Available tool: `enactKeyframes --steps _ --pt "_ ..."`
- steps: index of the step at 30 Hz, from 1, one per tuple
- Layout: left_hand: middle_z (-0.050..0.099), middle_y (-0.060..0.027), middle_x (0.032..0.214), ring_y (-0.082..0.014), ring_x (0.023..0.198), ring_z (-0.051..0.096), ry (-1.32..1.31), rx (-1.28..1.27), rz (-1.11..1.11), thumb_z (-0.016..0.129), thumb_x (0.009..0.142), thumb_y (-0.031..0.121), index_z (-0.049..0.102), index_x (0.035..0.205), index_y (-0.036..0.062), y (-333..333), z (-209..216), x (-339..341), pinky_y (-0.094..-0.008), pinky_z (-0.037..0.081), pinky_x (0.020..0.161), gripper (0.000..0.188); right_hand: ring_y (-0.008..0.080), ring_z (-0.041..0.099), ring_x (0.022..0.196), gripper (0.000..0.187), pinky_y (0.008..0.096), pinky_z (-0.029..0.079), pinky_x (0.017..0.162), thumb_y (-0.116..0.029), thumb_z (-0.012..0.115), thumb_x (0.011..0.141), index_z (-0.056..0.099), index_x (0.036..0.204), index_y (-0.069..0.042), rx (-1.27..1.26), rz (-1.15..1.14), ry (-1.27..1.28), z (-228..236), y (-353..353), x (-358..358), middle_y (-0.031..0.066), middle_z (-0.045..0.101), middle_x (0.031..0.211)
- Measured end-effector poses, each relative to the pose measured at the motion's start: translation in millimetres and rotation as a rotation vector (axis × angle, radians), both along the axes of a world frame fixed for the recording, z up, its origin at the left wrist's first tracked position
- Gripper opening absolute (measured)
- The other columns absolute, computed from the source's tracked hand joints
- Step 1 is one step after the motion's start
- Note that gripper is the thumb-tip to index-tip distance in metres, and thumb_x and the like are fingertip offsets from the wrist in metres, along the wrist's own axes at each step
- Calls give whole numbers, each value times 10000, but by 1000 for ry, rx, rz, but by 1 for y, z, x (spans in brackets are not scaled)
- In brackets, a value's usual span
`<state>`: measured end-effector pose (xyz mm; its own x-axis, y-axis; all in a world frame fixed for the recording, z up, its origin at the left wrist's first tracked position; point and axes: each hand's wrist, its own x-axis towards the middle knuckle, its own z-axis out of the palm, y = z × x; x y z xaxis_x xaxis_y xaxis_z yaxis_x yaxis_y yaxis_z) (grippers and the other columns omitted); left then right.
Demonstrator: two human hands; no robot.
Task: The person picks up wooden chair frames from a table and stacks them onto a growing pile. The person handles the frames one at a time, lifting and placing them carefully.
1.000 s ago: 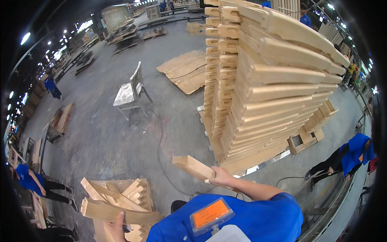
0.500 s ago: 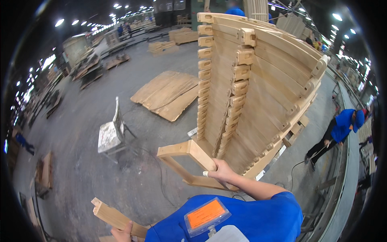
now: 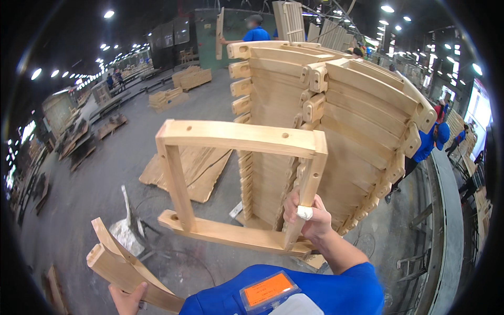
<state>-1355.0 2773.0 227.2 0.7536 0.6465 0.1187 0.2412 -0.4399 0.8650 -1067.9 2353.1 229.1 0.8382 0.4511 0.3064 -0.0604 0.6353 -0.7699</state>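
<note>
My right hand (image 3: 318, 220) is closed round one side rail of a pale four-sided wooden frame (image 3: 236, 135), raised in front of me. White wrapping (image 3: 304, 212) covers a fingertip or thumb of that hand. The frame's top rail has two small holes, and its lower rail runs past the uprights. At lower left, my left hand (image 3: 127, 298) grips a second wooden frame (image 3: 123, 273); two of its bars show, and my body hides the rest. Behind the raised frame stand tall stacks of similar wooden frames (image 3: 362, 131), their rounded, slotted ends jutting out in columns.
A paint-spattered chair (image 3: 126, 231) stands on the floor at left, partly behind the left-hand frame. A brown board (image 3: 202, 184) lies beyond it. A metal rail (image 3: 446, 220) runs along the right. One co-worker in blue (image 3: 428, 144) is beside it; another (image 3: 255, 32) holds wood behind the stacks.
The right-hand frame has risen and now faces me more squarely before the stacks. The left-hand frame has lifted and shows more of itself. My view has tilted up.
</note>
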Motion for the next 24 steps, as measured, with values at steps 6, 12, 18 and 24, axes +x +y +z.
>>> enactKeyframes --steps 6,12,18,24 --pt "719 -92 942 -174 847 685 -262 -25 -131 852 757 111 684 1042 -73 47 4 134 -329 553 772 379 154 570 679 374 305 456 671 -274 736 717 517 958 -92 205 -156 -121 18 24 51 36 586 782" --pt "750 -113 878 -169 782 704 -234 -56 -186 827 774 77 732 936 -75 92 -11 247 -311 555 728 241 144 536 678 367 274 436 600 -310 709 757 506 984 -106 358 -267 -309 60 48 91 15 565 753" --pt "749 -107 846 -169 746 702 -124 -144 -371 833 771 76 725 921 -76 158 -37 352 -306 553 691 240 132 494 695 269 280 432 612 -267 685 905 488 1003 -112 438 -460 -555 110 76 110 0 489 773" --pt "738 -109 857 -157 728 680 -183 -191 -551 854 771 105 707 941 -98 213 -32 449 -300 545 678 303 113 458 731 316 276 408 668 -146 762 892 469 999 -99 446 -614 -767 167 119 108 -3 459 805"
